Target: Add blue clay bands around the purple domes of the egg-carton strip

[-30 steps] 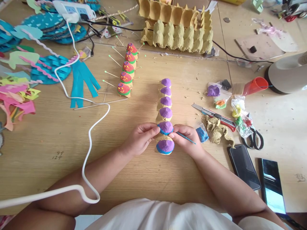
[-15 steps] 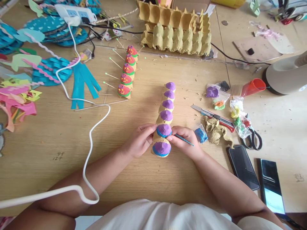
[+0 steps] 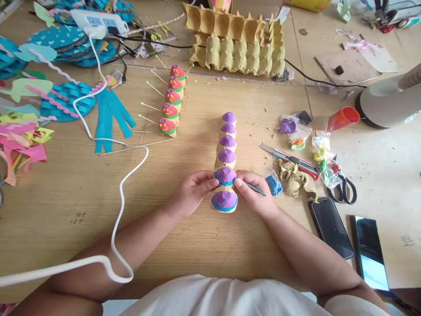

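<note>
An egg carton strip (image 3: pixel 226 164) stands in front of me, its bumps topped with purple clay. The two nearest bumps have a blue clay band (image 3: pixel 224 208) along the lower edge. From the left, my left hand (image 3: pixel 194 191) is closed on the strip, thumb and fingers at the second-nearest bump. My right hand (image 3: pixel 255 189) presses its thumb to the other side of that same bump. A thin blue clay tool (image 3: pixel 255 188) is held in the right hand, its inner end hidden by the fingers. To the right lies a bag of blue clay (image 3: pixel 274 183).
Beyond is a finished-looking red and green caterpillar (image 3: pixel 170 110) with stick antennae. A utility knife (image 3: pixel 286 159), carton scraps (image 3: pixel 292 177), scissors (image 3: pixel 345 191) and two phones (image 3: pixel 332 228) lie right. A white cord (image 3: pixel 121 188) crosses the left; egg cartons (image 3: pixel 243 55) sit behind.
My left thumb has moved onto the near side of the second bump, and my right thumb has shifted up against its blue band. The strip has turned slightly to stand straighter.
</note>
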A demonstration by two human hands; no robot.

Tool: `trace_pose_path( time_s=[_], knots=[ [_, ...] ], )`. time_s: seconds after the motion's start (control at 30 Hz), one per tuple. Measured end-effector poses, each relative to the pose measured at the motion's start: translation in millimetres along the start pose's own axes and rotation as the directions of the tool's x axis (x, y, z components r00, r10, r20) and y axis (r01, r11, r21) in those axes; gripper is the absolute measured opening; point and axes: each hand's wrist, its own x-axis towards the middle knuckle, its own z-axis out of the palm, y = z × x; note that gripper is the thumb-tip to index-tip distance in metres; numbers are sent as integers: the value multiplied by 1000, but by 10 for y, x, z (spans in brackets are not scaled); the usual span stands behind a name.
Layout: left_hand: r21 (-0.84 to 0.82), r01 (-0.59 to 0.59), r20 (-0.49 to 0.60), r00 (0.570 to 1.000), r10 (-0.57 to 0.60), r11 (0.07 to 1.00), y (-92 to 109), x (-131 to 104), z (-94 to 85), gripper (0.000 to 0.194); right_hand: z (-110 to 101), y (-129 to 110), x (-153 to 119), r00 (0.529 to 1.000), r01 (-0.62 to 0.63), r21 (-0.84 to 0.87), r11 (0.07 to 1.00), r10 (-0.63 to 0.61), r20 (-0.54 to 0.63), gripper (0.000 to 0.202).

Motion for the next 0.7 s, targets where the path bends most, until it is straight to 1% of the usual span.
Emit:
trace_pose_path(
  time_s=[0.17, 0.4, 0.47, 0.57, 0.7],
  knots=[
    [71, -9, -6, 1000, 9, 997, -22, -11, -45, 26, -11, 20, 3, 1000, 0, 23, 1000, -1, 14, 33],
    [85, -29, 18, 999, 28, 996, -34, -10, -61, 24, -30, 26, 3, 1000, 5, 65, 998, -7, 27, 34],
    [86, -36, 21, 999, 35, 996, -39, -8, -65, 23, -26, 55, -10, 1000, -21, 89, 996, 20, 12, 33],
    [99, -40, 20, 999, 38, 994, -49, -10, -74, 24, -11, 124, -33, 995, -91, 155, 984, 96, -20, 36],
    [110, -34, 23, 999, 32, 993, -54, -17, -75, 25, 15, 180, -50, 988, -144, 231, 962, 152, -16, 39]
  ],
)
